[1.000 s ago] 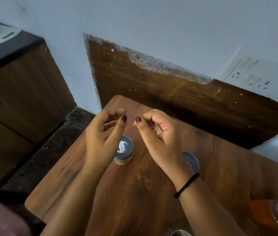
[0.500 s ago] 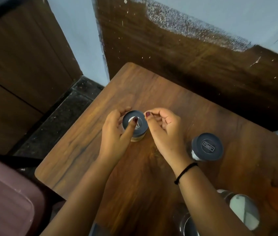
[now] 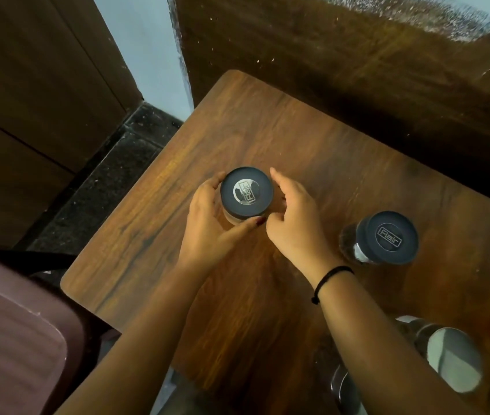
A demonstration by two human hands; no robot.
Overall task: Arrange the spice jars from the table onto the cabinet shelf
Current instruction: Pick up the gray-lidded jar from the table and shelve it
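Spice jar (image 3: pixel 246 193) with a dark lid stands upright on the wooden table (image 3: pixel 135 235), roughly mid-table, long axis vertical, so the camera sees mostly the lid top and a bit of the pale body under it at 6 o'clock. Left hand (image 3: pixel 207 217) sits at 8 o'clock of the jar, fingers curled round the far-left side of the body and the thumb (image 3: pixel 255 223) laid across the near side at 6 o'clock: it grips the jar. Right hand (image 3: pixel 294 217) is at 3 to 4 o'clock of the jar, index finger fairly straight and pointing past the lid rim toward 1 o'clock, other fingers half-curled toward the jar wall. Can't tell if they actually touch it, the lid edge hides the contact. So the jar lies between the two hands, and the left one has the surer hold. Judgement: a straight lift from here, then a carry toward 10 o'clock, where a wooden cabinet front (image 3: pixel 28 85) shows; no shelf is in view. Second spice jar (image 3: pixel 387 238) with dark contents and a Flair lid stands untouched at 4 o'clock of the first, just beside the right wrist and its black band (image 3: pixel 332 280). Steel containers (image 3: pixel 447 357) at the frame's 5 o'clock, blurred. Maroon chair (image 3: pixel 13 339) at 8 o'clock.
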